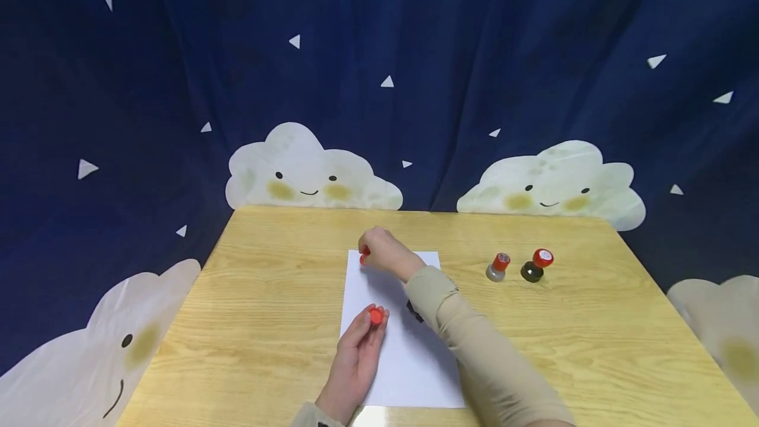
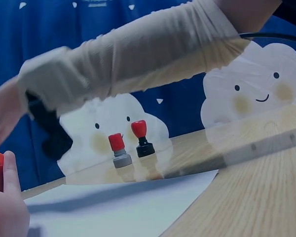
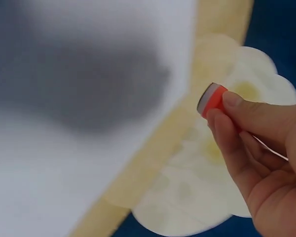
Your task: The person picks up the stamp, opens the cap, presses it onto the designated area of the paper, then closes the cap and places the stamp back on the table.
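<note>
My right hand [image 1: 388,252] pinches a small red stamp [image 3: 215,100] between thumb and fingers over the far left corner of a white sheet of paper [image 1: 409,374]. In the right wrist view the stamp's pale end with a dark rim points toward the paper, apart from it. My left hand [image 1: 356,361] is low over the paper's left side, holding a round red cap [image 1: 376,316] between thumb and fingertips. Only part of that cap shows at the left edge of the left wrist view.
Two more stamps stand upright on the wooden table [image 1: 255,321] right of the paper: one with a grey base [image 1: 495,273], one with a black base [image 1: 533,272], both red on top. A dark blue curtain [image 1: 356,38] with clouds hangs behind. My right forearm crosses the paper.
</note>
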A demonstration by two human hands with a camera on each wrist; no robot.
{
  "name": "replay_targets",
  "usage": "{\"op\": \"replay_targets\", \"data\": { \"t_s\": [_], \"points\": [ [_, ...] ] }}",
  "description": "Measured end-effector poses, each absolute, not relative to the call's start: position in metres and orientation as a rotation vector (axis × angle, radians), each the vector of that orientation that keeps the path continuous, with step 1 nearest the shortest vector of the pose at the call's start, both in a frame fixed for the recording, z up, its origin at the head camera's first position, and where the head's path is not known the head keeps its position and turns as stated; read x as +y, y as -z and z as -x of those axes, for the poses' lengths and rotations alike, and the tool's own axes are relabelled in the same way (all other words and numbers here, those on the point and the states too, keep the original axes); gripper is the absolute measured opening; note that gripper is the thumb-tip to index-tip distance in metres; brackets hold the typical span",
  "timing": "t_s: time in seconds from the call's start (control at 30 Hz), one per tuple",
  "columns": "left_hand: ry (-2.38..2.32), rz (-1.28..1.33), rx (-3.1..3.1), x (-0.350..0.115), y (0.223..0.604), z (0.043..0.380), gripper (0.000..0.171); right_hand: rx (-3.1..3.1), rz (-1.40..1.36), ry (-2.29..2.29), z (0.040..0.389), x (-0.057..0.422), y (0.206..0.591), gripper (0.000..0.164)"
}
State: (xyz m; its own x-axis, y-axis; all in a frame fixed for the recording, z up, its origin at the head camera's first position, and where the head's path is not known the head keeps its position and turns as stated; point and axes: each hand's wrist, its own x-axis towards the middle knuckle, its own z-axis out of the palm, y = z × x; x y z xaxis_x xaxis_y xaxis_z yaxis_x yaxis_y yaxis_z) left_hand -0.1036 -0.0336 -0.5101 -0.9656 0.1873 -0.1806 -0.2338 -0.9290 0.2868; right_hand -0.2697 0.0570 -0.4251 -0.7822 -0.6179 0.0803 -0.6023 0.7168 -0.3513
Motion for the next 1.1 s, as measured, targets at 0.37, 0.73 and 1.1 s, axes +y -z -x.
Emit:
{"op": "replay_targets", "data": {
  "t_s": [0.37, 0.73, 1.1],
  "points": [
    [-2.873, 0.249, 0.518, -0.036, 0.512, 0.104, 0.015, 2.826, 1.074, 0.815, 0.221, 0.084, 0.375, 0.008],
    [-2.871, 0.152, 0.586, -0.034, 0.512, 0.104, 0.016, 2.846, 1.067, 0.910, 0.169, 0.094, 0.382, 0.012],
    [-2.860, 0.166, 0.580, -0.036, 0.511, 0.101, 0.021, 2.821, 1.050, 0.978, 0.152, 0.091, 0.400, 0.014]
  ]
}}
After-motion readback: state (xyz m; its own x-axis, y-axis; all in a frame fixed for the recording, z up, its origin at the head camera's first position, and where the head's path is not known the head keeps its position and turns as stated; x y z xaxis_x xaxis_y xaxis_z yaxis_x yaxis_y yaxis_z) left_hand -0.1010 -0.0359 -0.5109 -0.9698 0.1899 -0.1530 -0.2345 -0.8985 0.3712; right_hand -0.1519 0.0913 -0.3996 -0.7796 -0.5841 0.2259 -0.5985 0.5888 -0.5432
